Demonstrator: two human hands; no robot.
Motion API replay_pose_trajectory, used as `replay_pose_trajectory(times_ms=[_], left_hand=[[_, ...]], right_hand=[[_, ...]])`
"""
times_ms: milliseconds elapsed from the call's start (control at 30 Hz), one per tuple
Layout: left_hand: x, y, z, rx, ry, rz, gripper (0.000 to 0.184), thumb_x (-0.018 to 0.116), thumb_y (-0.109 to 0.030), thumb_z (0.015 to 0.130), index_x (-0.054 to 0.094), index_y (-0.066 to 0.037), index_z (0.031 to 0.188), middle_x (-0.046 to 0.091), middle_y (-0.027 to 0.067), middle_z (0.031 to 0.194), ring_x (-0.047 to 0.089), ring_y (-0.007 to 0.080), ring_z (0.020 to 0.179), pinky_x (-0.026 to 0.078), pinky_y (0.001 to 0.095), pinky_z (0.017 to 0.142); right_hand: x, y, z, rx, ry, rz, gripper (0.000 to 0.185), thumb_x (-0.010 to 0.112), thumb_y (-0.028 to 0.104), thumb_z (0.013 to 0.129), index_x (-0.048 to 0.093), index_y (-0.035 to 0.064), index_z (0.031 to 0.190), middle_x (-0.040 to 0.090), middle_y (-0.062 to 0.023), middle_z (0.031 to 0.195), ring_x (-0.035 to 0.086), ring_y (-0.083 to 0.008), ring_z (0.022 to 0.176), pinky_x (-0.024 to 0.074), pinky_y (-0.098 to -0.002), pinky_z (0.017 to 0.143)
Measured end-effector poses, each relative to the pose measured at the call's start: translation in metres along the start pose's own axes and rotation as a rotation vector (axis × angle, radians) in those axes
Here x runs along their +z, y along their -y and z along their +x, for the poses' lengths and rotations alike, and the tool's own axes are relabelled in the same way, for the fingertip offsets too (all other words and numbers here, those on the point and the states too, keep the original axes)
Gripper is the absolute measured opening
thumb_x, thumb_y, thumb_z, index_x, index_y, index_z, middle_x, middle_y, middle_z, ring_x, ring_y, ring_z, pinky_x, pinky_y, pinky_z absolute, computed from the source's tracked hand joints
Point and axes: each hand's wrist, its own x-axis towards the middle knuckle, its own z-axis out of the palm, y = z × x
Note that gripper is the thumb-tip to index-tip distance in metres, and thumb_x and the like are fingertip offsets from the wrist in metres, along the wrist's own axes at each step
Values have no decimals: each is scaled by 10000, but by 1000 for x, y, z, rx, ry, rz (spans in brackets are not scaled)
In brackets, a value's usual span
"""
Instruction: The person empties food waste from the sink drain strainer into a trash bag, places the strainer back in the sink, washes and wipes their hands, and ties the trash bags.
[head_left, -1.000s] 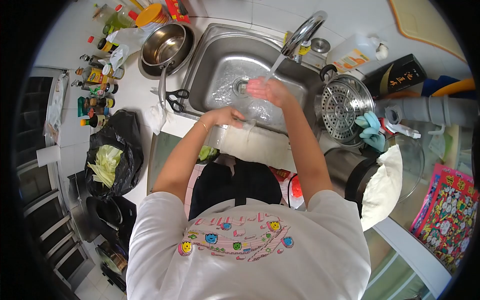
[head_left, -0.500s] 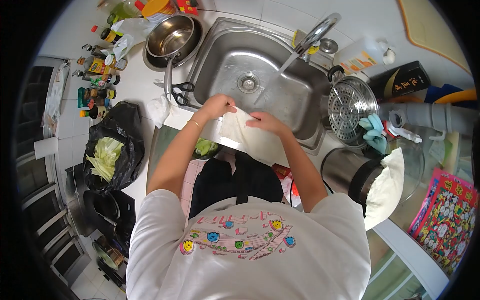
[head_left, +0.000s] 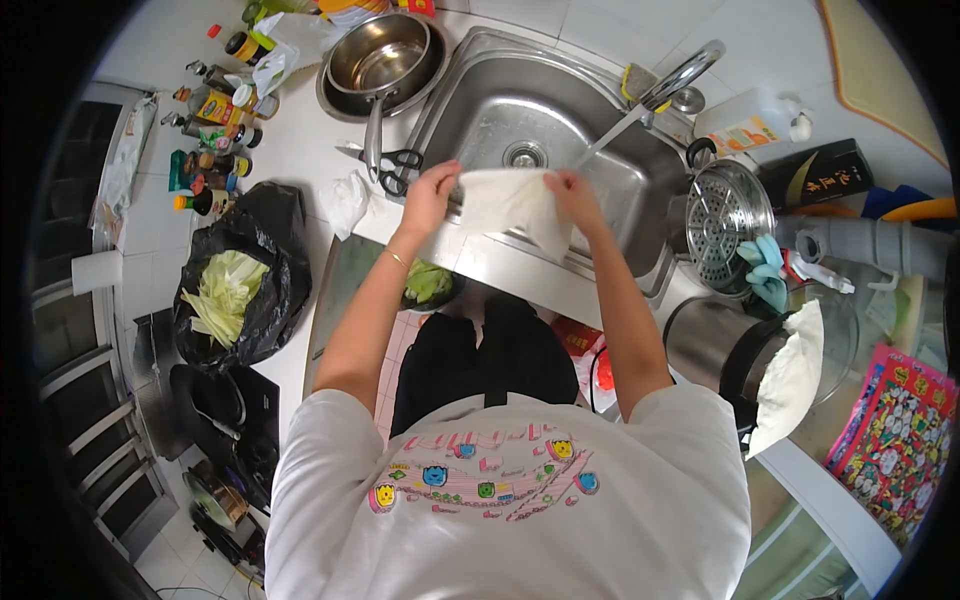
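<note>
A cream-white cloth (head_left: 512, 208) is stretched between my two hands at the front edge of the sink (head_left: 455, 90). My left hand (head_left: 432, 198) pinches its left upper corner, with the fingers closed. At the right upper corner, my right hand (head_left: 577, 200) grips it the same way. The lower part of the cloth hangs down over the counter's front edge. Behind it, water runs from the faucet (head_left: 690, 72) into the basin. Black-handled scissors (head_left: 400, 168) lie on the counter left of my left hand.
Left of the sink stand a steel saucepan (head_left: 380, 55) and a black bag (head_left: 285, 230) with cabbage leaves (head_left: 228, 290). A steamer insert (head_left: 725, 225), light-blue gloves (head_left: 765, 270) and a steel appliance (head_left: 705, 345) crowd the right side. Several bottles line the left wall.
The cloth has been lifted and spread wider, its top edge now pulled straight between my hands. My right hand has moved up and right. The whole view has shifted slightly.
</note>
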Motion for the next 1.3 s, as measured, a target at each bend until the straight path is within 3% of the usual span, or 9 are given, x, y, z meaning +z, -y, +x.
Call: replay_pose_trajectory(times_ms=[100, 200, 300, 433, 567, 700, 867, 1033, 1300], left_hand=[[-13, 22, -19, -71, -112, -32, 239, 517, -72, 934, 613, -10, 1144, 634, 121, 1181, 611, 209, 1056, 459, 280, 906], [-30, 22, -64, -245, -228, -30, 235, 517, -87, 933, 606, 0, 1132, 627, 136, 1157, 599, 240, 1048, 459, 304, 899], [-34, 34, -104, -153, -370, 253, 192, 526, -75, 900, 622, -20, 1058, 625, 152, 1095, 565, 332, 1044, 432, 368, 929], [-55, 31, -114, -125, -412, 426, 208, 594, -105, 861, 622, -35, 1055, 529, 170, 1247, 478, 356, 1144, 352, 458, 996], [-83, 52, -80, -81, -427, 476, 416, 625, -186, 863, 545, -53, 1249, 399, 229, 1380, 362, 400, 1273, 284, 465, 1065], [-84, 84, -55, -181, -190, 624, 571, 552, -299, 911, 385, -81, 1412, 246, 234, 1495, 205, 394, 1392, 186, 475, 1130], [-37, 62, -88, -44, -212, 527, 505, 461, -154, 928, 368, 28, 1390, 338, 214, 1458, 267, 349, 1380, 167, 440, 1143], [8, 17, -130, 49, -29, 444, 477, 417, -117, 945, 355, 0, 1403, 323, 191, 1475, 240, 334, 1398, 152, 430, 1154], [76, -26, -150, 134, -28, 350, 517, 591, -178, 876, 432, -62, 1353, 384, 162, 1432, 303, 343, 1360, 227, 468, 1115]], right_hand=[[-7, -9, 21, 15, -149, 46, 268, 598, 251, 883, 664, 3, 958, 614, -34, 733, 533, -111, 668, 432, -292, 622], [-10, -9, 24, 82, -218, 106, 281, 576, 187, 873, 646, -8, 1064, 629, -55, 816, 562, -132, 685, 443, -277, 617], [-17, -44, 42, 237, -236, 131, 296, 550, 139, 847, 636, -13, 1087, 652, -81, 874, 587, -154, 760, 454, -278, 687], [-25, -38, 30, 208, -324, 134, 357, 553, 112, 820, 610, -47, 1135, 659, -125, 951, 607, -191, 801, 471, -305, 730], [-10, -30, 14, 174, -425, 91, 326, 538, 101, 838, 627, -26, 1124, 660, -111, 991, 599, -177, 862, 460, -294, 784], [11, -29, -8, 178, -420, 147, 266, 532, 95, 863, 651, -12, 1076, 660, -89, 1007, 591, -166, 889, 450, -288, 808], [20, -19, -40, 313, -365, 313, 312, 512, 182, 923, 592, 8, 1168, 628, -73, 1068, 581, -130, 1003, 433, -241, 786], [16, 11, -38, 263, -359, 691, 325, 460, 191, 969, 529, 2, 1224, 600, -107, 1115, 601, -189, 1038, 484, -289, 821], [-8, 66, -12, 233, -216, 951, 380, 391, 157, 982, 412, -84, 1275, 511, -229, 1245, 544, -298, 1142, 477, -418, 946]])
